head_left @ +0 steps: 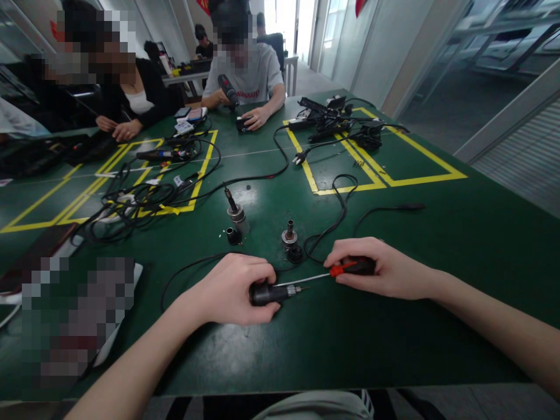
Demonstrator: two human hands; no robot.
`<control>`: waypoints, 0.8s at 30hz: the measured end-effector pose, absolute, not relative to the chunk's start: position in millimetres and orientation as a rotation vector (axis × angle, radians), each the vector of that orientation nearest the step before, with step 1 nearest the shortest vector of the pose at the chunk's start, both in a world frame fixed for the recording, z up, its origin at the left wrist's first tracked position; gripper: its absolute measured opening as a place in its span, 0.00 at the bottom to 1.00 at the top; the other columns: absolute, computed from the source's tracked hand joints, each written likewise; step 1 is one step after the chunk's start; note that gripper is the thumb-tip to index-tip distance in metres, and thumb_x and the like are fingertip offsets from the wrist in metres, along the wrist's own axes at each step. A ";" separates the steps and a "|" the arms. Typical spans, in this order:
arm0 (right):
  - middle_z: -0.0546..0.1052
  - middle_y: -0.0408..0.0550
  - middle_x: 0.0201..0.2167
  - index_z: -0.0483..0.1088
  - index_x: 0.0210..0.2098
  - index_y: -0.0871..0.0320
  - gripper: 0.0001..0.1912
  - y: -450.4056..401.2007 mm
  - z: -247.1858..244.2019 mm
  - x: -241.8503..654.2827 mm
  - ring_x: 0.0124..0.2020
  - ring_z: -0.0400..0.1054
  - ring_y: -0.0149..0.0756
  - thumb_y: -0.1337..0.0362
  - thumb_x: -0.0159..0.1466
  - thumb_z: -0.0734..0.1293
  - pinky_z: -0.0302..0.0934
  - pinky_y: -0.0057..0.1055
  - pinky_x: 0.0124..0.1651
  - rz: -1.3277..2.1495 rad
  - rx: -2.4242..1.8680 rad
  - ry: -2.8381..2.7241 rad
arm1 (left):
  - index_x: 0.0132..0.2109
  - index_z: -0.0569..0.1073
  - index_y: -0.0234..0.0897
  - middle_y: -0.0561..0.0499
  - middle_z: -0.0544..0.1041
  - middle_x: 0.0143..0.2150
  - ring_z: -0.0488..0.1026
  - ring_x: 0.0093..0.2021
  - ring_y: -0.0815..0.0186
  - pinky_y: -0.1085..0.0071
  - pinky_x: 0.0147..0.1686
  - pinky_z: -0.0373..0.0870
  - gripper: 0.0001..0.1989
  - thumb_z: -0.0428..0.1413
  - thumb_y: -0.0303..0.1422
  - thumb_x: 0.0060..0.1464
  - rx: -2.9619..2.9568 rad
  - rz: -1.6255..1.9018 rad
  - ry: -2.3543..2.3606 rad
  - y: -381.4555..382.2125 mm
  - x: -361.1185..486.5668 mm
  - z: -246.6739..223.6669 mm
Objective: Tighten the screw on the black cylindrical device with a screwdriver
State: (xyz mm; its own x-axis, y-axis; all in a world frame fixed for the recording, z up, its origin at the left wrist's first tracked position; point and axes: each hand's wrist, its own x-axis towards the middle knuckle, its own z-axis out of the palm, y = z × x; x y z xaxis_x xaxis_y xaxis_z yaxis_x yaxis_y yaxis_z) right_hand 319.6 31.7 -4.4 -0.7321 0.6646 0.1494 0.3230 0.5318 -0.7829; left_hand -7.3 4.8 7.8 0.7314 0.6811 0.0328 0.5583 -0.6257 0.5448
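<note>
Red lettering that reads "wassup" is seen on the light shirt of a person seated across the green bench. Dark handwritten marks beyond the right hand are too small to be read. A black handheld tool with a metal tip is gripped in the left hand, fingers curled round its body. A red-and-black screwdriver is held by its handle in the right hand, fingers closed, its shaft pointed leftward, just above the metal tip. Past the hands, two upright metal parts are placed, each with a small black part beside it. A looped black cable is laid just beyond the right hand; tangled cables are spread beyond the left.
</note>
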 end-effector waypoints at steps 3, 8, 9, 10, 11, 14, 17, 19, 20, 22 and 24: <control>0.82 0.48 0.38 0.81 0.47 0.56 0.09 31.3 -4.3 319.3 0.36 0.77 0.36 0.59 0.72 0.72 0.71 0.32 0.41 1.038 -0.785 -2.351 | 0.36 0.75 0.39 0.56 0.75 0.31 0.69 0.29 0.68 0.72 0.31 0.59 0.07 0.65 0.34 0.53 2.425 0.316 0.944 4.9 -7.4 8.6; 0.85 0.50 0.39 0.82 0.47 0.56 0.13 30.5 -4.8 317.2 0.37 0.79 0.39 0.56 0.76 0.67 0.72 0.33 0.42 1.040 -0.823 -2.380 | 0.37 0.75 0.39 0.56 0.75 0.31 0.71 0.30 0.67 0.72 0.31 0.60 0.07 0.65 0.35 0.53 2.437 0.291 0.957 5.0 -7.0 9.4; 0.86 0.50 0.39 0.82 0.47 0.56 0.14 30.2 -5.0 317.0 0.37 0.79 0.39 0.55 0.76 0.67 0.72 0.34 0.42 1.043 -0.844 -2.385 | 0.37 0.75 0.40 0.56 0.75 0.31 0.71 0.30 0.67 0.72 0.31 0.60 0.07 0.65 0.35 0.53 2.436 0.291 0.955 5.1 -6.9 9.3; 0.86 0.50 0.40 0.82 0.47 0.55 0.14 30.0 -5.1 317.0 0.38 0.80 0.40 0.55 0.77 0.66 0.72 0.34 0.42 1.049 -0.862 -2.389 | 0.37 0.75 0.39 0.56 0.75 0.31 0.71 0.30 0.67 0.72 0.31 0.60 0.07 0.65 0.35 0.53 2.435 0.294 0.954 5.1 -6.8 9.2; 0.87 0.50 0.40 0.82 0.47 0.55 0.14 29.9 -5.3 317.1 0.38 0.80 0.40 0.55 0.76 0.66 0.72 0.34 0.42 1.061 -0.874 -2.390 | 0.37 0.75 0.39 0.56 0.75 0.31 0.70 0.30 0.68 0.72 0.31 0.60 0.07 0.65 0.35 0.53 2.433 0.301 0.952 5.2 -6.8 9.1; 0.85 0.49 0.39 0.82 0.47 0.56 0.12 30.2 -6.4 318.3 0.37 0.79 0.39 0.56 0.75 0.69 0.72 0.32 0.41 1.089 -0.843 -2.383 | 0.36 0.75 0.39 0.56 0.74 0.31 0.69 0.29 0.68 0.72 0.31 0.59 0.08 0.65 0.34 0.53 2.428 0.309 0.951 5.3 -7.1 8.7; 0.83 0.49 0.39 0.80 0.48 0.57 0.09 30.6 -8.3 319.2 0.37 0.78 0.37 0.59 0.73 0.72 0.71 0.32 0.42 1.046 -0.767 -2.370 | 0.36 0.75 0.39 0.56 0.74 0.31 0.69 0.29 0.68 0.72 0.31 0.58 0.07 0.65 0.35 0.53 2.418 0.313 0.951 5.5 -7.6 8.3; 0.82 0.49 0.40 0.80 0.49 0.57 0.08 30.6 -9.2 319.1 0.38 0.77 0.37 0.62 0.72 0.73 0.70 0.32 0.42 1.013 -0.723 -2.368 | 0.36 0.75 0.39 0.56 0.74 0.31 0.69 0.30 0.68 0.72 0.31 0.59 0.07 0.65 0.35 0.53 2.410 0.315 0.949 5.5 -7.8 7.9; 0.82 0.49 0.40 0.80 0.49 0.57 0.08 30.5 -9.2 318.9 0.38 0.77 0.37 0.63 0.72 0.73 0.70 0.32 0.42 1.009 -0.708 -2.372 | 0.36 0.75 0.39 0.56 0.74 0.31 0.69 0.30 0.68 0.72 0.32 0.59 0.07 0.64 0.35 0.53 2.406 0.316 0.948 5.5 -7.8 7.8; 0.82 0.50 0.40 0.79 0.50 0.57 0.07 30.3 -8.5 318.0 0.39 0.77 0.38 0.63 0.73 0.71 0.69 0.32 0.43 1.014 -0.695 -2.380 | 0.36 0.75 0.39 0.56 0.74 0.31 0.69 0.30 0.67 0.72 0.32 0.59 0.07 0.64 0.35 0.53 2.404 0.322 0.945 5.3 -7.8 7.4; 0.82 0.50 0.40 0.79 0.49 0.57 0.07 30.3 -7.0 317.1 0.38 0.77 0.38 0.63 0.76 0.69 0.69 0.32 0.43 1.032 -0.695 -2.380 | 0.36 0.75 0.39 0.56 0.74 0.31 0.69 0.29 0.68 0.72 0.31 0.58 0.07 0.64 0.35 0.53 2.405 0.328 0.943 5.1 -7.8 7.1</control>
State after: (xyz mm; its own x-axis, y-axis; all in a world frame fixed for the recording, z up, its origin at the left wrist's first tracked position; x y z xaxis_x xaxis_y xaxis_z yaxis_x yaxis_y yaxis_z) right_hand 317.1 30.3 -7.0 -0.7708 0.6043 0.2017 0.2658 0.5928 -0.7602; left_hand -7.8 5.1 7.1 0.7266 0.6864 0.0305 0.5575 -0.6149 0.5577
